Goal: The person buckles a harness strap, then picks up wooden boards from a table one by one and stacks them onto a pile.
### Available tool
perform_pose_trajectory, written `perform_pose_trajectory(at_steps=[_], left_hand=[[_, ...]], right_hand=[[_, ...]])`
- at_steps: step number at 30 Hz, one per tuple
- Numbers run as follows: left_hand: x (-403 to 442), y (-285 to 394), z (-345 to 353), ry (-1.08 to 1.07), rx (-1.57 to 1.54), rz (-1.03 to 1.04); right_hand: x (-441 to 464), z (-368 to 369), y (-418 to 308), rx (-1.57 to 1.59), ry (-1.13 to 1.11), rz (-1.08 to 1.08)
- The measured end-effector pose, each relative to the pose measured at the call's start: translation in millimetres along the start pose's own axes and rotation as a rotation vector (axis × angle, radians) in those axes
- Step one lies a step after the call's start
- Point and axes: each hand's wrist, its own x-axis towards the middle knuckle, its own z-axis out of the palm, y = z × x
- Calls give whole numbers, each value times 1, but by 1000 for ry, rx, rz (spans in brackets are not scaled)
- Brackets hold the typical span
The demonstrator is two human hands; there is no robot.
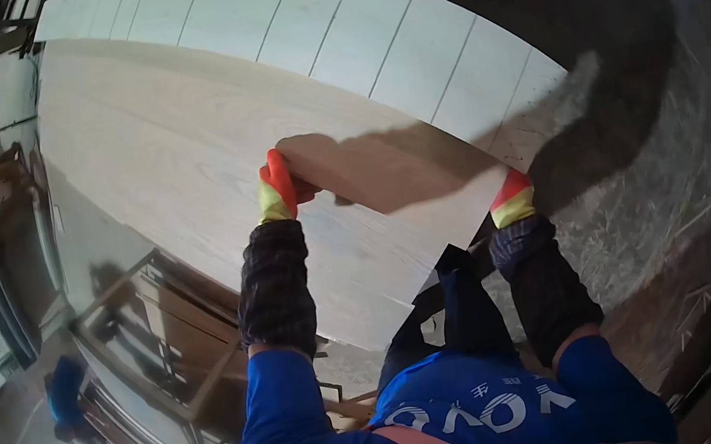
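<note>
A short, pale wooden plank (403, 167) is held between my two gloved hands, partly in shadow. My left hand (278, 186), in a red and yellow glove, is closed on the plank's left end. At the opposite end, my right hand (512, 198) grips it in a matching glove; its fingertips are partly hidden. Beneath the plank spreads a broad layer of light wood-grain boards (162, 132). Dark sleeve covers reach up both of my forearms.
Pale boards with dark seams (312, 17) line the far side of the stack. A wooden frame (163, 339) stands on the left, near a long rail (133, 438). Bits of straw-like debris (638, 222) litter the floor at right, where a shadow falls.
</note>
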Motion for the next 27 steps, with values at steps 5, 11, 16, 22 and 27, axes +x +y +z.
perform_pose_trajectory(at_steps=[5,11,16,22,27], left_hand=[[38,-93,6,339,-104,287],[20,-78,7,246,-330,232],[-72,-59,15,88,-624,87],[-205,-206,-12,-22,-393,-116],[-317,-356,-80,153,-116,-315]], right_hand=[[4,28,-51,-6,228,83],[37,18,-10,160,100,203],[12,15,-39,-28,282,371],[-102,-2,-53,-778,492,541],[-131,-61,-33,-799,-27,1112]])
